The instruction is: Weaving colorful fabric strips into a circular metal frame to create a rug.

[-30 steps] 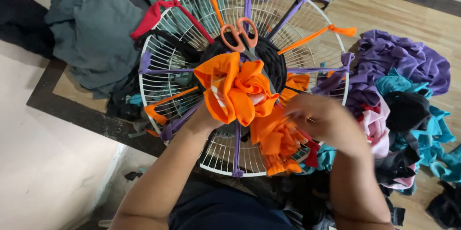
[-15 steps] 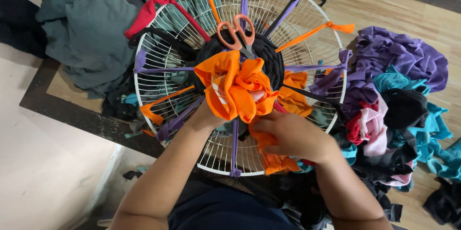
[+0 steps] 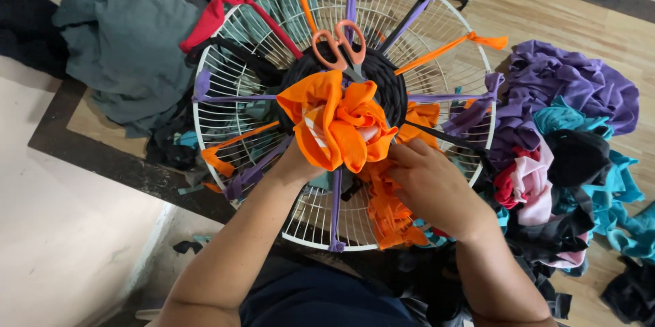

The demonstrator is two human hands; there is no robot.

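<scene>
Wooden floor carries a round white wire fan guard [image 3: 310, 221]. At its centre, the left hand [image 3: 293, 163] grips bunched orange cloth [image 3: 334, 125]; the right hand [image 3: 433, 187] pinches the cloth's lower edge. Orange-handled scissors [image 3: 339, 44] lie just above centre.

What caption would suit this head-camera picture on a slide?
Both hands, left hand and right hand, work orange cloth into the black woven centre of a white wire grille, scissors resting on top.
</scene>
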